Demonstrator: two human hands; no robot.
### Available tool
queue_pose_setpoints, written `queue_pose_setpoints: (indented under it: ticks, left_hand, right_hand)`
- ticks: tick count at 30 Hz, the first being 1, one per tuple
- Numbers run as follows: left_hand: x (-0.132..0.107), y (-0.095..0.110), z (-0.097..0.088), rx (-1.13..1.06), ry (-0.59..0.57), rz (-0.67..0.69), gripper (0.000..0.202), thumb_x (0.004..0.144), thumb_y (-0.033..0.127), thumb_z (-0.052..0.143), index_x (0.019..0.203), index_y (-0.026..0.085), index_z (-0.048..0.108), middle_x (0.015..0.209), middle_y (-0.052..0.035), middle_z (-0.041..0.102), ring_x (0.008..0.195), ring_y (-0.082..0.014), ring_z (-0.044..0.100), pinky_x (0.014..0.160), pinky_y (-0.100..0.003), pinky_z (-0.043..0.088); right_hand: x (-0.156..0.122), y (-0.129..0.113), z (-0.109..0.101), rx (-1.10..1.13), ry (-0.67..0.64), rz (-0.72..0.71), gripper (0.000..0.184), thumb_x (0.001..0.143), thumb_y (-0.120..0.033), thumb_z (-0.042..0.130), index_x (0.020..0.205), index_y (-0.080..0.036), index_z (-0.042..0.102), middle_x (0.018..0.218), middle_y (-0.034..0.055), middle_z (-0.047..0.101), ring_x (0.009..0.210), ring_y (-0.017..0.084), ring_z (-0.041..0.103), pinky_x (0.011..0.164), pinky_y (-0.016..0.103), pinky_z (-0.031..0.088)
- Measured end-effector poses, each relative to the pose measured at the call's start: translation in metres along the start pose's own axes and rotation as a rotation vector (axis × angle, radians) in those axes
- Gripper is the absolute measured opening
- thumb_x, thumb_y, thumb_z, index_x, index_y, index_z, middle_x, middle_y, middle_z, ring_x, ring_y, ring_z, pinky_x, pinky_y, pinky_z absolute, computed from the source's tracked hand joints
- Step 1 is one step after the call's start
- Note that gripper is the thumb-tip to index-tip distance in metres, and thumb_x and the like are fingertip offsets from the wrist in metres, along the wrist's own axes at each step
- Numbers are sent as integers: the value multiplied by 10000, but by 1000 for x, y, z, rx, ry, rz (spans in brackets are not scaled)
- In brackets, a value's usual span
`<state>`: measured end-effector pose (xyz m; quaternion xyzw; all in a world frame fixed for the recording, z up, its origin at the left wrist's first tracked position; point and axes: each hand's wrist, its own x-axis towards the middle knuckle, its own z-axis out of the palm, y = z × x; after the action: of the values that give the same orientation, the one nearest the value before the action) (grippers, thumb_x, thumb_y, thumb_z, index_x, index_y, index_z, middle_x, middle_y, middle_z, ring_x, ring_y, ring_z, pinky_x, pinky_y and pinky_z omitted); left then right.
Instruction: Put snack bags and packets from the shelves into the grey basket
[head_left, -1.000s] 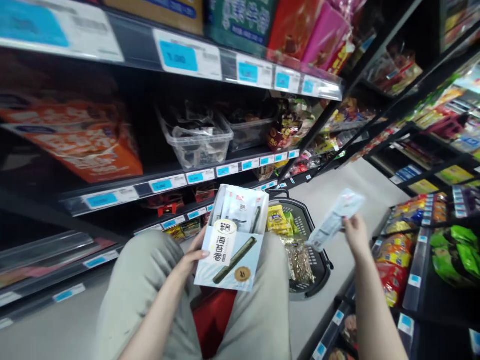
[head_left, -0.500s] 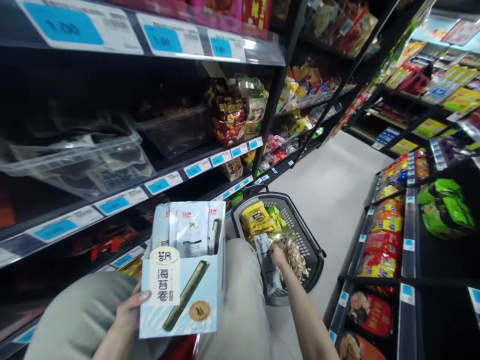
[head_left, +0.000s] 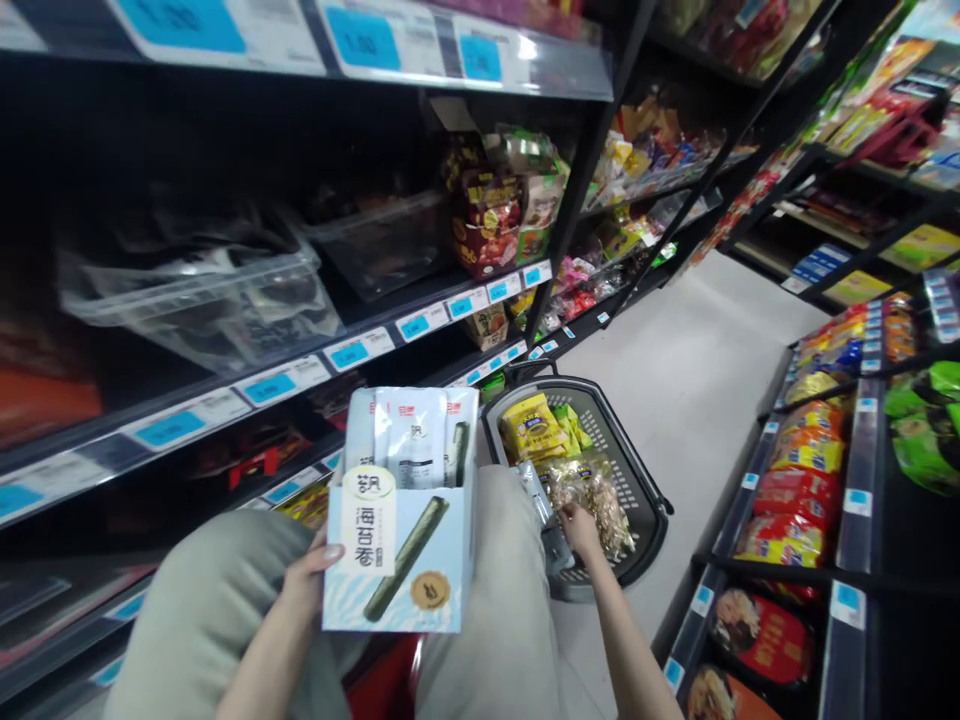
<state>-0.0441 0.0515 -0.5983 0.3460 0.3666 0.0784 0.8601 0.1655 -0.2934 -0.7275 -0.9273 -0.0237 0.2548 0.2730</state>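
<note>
head view: a narrow shop aisle with a pale grey floor (head_left: 675, 370) running between dark metal shelving. the left shelves (head_left: 480, 345) carry strips of blue price tags (head_left: 349, 352) along their edges, clear plastic bins (head_left: 202, 300) on the middle level, and red and brown snack bags (head_left: 487, 215) further along. the right shelves (head_left: 851, 500) hold red, yellow and orange packs, with green bags (head_left: 926, 420) at the far right edge. a dark mesh basket (head_left: 651, 490) stands on the floor just ahead of the person's knees. in it lie yellow packs (head_left: 529, 425) and a clear bag of gold-wrapped sweets (head_left: 596, 490). the person is low down, the knees in pale trousers (head_left: 217, 600) filling the bottom of the frame, with something red (head_left: 386, 685) between them.

the left hand (head_left: 311, 580) grips a light blue display box (head_left: 401, 545) by its left edge, thumb laid over the front, and holds it upright above the lap between the knees. white sachets (head_left: 411, 440) stand upright in the box's open top.

the right arm reaches forward and down into the near side of the basket. the right hand (head_left: 581, 525) is palm down with the fingers bent, resting at a slim pale packet (head_left: 541, 505) that lies against the basket's near wall beside the bag of sweets. the fingers touch the packet, but whether they are closed around it cannot be told.
</note>
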Motion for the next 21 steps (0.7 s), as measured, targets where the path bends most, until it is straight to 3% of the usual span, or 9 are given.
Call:
queue_pose_setpoints:
  ticks: [2,4,7,9,12,16,21]
  left_hand:
    - [-2,-1,7,31,-18,23,911,371,189,736,1263,177,550,683,-54,730,713,-377,685,643,-487,587]
    - [-4,-2,12,41,-84,49,909,386,200,715,1277,173,538,722,-58,737,723,-359,685,646,-455,582]
    - [-6,-2,17,11,-224,87,895,409,198,691,1289,190,530,865,-63,745,884,-369,666,776,-464,551]
    - [-8,0,20,-17,-305,133,884,419,191,689,1289,217,531,1012,-59,723,997,-370,628,866,-462,511]
    - [-11,5,23,-34,-413,212,873,431,201,717,1282,251,528,1177,-54,655,1092,-363,572,951,-449,443]
    - [-14,13,23,-44,-514,303,884,446,245,758,1292,259,502,1260,-63,588,1211,-367,467,1053,-471,313]
    - [-12,20,18,-49,-590,404,887,439,272,800,1276,282,509,1355,-50,500,1334,-371,300,1122,-472,155]
  right_hand:
    - [-20,-22,-19,71,83,-74,229,902,-244,422,1008,-129,590,1048,140,653,980,212,613,868,307,439]
    - [-45,-61,-41,220,159,-211,310,927,-339,373,1091,-135,540,1072,129,633,987,205,600,863,317,454]
    - [-90,-138,-74,540,227,-552,267,881,-402,494,1009,-183,580,988,83,621,942,211,586,834,345,458]
    - [-117,-191,-91,463,239,-732,200,867,-381,528,915,-215,629,947,56,600,939,208,557,851,358,426]
    - [-141,-250,-102,182,340,-792,186,793,-402,614,824,-236,690,870,54,558,907,237,509,834,399,380]
    - [-148,-287,-95,-135,402,-696,162,699,-420,715,759,-270,729,837,66,545,906,284,475,769,417,323]
    - [-154,-302,-78,-277,454,-659,131,711,-415,716,750,-294,746,856,99,539,878,303,427,716,410,283]
